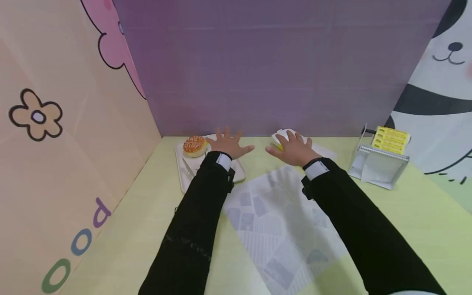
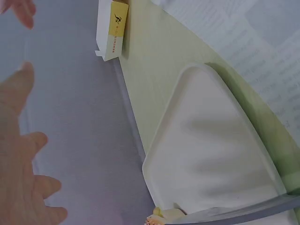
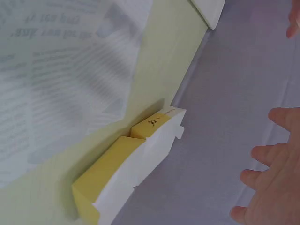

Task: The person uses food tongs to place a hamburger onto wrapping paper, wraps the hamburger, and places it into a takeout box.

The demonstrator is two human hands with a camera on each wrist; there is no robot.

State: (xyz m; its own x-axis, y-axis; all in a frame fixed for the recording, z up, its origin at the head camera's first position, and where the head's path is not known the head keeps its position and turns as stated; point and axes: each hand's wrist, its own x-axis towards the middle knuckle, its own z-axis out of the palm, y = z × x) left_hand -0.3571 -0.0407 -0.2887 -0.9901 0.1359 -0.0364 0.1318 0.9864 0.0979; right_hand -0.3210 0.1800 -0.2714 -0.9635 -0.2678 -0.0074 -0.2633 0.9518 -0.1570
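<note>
Both hands are held out over the far part of the table with fingers spread, holding nothing. My left hand (image 1: pixel 230 145) is above the white tray (image 1: pixel 237 173), just right of a round bun (image 1: pixel 194 144) with a speckled top. A thin pale utensil (image 1: pixel 188 167) lies on the tray, partly hidden by the sleeve. My right hand (image 1: pixel 296 152) hovers in front of an open yellow-and-white cardboard box (image 3: pixel 112 173) and partly hides it in the head view. In the right wrist view, the fingers appear apart from that box.
A sheet of newspaper-print paper (image 1: pixel 273 229) lies mid-table between the arms. At the right stands a clear-sided holder (image 1: pixel 383 166) with white sheets and yellow packets (image 1: pixel 391 139). A purple backdrop (image 1: pixel 236 73) rises behind the table, with printed panels at both sides.
</note>
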